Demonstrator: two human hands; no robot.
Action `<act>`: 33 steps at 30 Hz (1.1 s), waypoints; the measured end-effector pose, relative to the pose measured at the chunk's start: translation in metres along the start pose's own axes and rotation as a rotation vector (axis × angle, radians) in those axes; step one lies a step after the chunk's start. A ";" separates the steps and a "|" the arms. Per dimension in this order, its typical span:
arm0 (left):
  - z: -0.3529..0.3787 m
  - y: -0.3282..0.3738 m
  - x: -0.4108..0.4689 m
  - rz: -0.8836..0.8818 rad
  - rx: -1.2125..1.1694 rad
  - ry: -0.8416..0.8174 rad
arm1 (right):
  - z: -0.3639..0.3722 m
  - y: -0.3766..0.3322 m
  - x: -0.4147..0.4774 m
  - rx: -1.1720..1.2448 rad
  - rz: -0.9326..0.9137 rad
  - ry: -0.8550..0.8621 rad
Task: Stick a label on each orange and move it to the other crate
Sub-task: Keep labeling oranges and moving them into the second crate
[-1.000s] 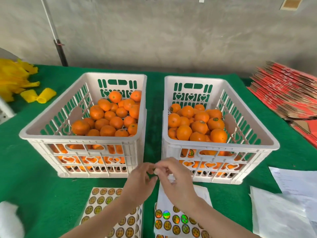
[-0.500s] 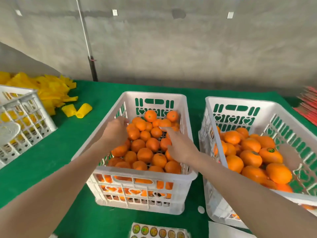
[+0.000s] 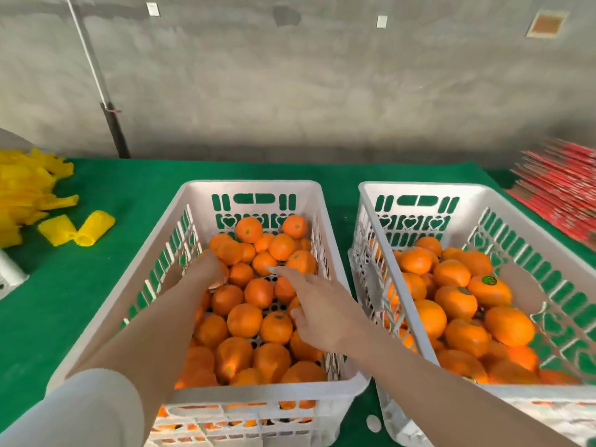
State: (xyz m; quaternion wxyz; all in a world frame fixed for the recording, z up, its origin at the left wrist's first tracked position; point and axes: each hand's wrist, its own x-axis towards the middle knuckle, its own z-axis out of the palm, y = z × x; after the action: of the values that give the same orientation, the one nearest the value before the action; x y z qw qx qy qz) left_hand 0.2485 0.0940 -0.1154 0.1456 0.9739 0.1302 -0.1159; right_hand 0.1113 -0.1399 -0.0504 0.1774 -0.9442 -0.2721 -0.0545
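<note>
Two white plastic crates stand side by side on green cloth. The left crate (image 3: 251,185) holds several unlabelled oranges (image 3: 258,291). The right crate (image 3: 419,187) holds oranges too, one with a green round label (image 3: 489,280) on top. Both my hands are inside the left crate. My left hand (image 3: 209,269) curls its fingers over an orange by the left wall; that orange is mostly hidden. My right hand (image 3: 322,311) hovers over the middle of the pile with its index finger stretched out. A small pale label (image 3: 274,269) sticks to the fingertip.
A pile of yellow foam sleeves (image 3: 29,195) lies at far left, with two loose ones (image 3: 77,232) nearer. Stacked red flat cartons (image 3: 561,191) sit at far right. A white round sticker (image 3: 373,423) lies between the crates. A pole (image 3: 109,117) leans on the wall.
Both hands left the label sheets at the table's front edge and reached into the left crate. My left hand has settled on an orange, and the view has shifted left.
</note>
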 end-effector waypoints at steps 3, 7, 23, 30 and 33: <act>-0.002 0.002 -0.010 -0.015 0.012 0.035 | -0.002 -0.003 -0.003 0.008 -0.007 0.010; -0.024 0.011 -0.039 0.126 -0.152 0.113 | -0.005 -0.001 0.000 0.093 0.031 0.016; -0.031 0.066 -0.261 0.893 -0.794 0.461 | -0.061 -0.020 -0.066 1.065 0.047 0.255; -0.022 0.095 -0.300 0.725 -1.228 -0.137 | -0.086 -0.006 -0.124 1.033 -0.027 0.368; -0.020 0.111 -0.315 0.590 -1.530 -0.516 | -0.096 0.001 -0.144 0.993 0.010 0.317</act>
State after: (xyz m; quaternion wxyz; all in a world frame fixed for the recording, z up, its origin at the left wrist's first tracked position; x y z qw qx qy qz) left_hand -0.0119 -0.0710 0.0146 0.8113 0.5452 -0.1230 -0.1716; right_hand -0.0105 -0.2464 0.0102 0.6431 -0.7278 -0.2303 -0.0604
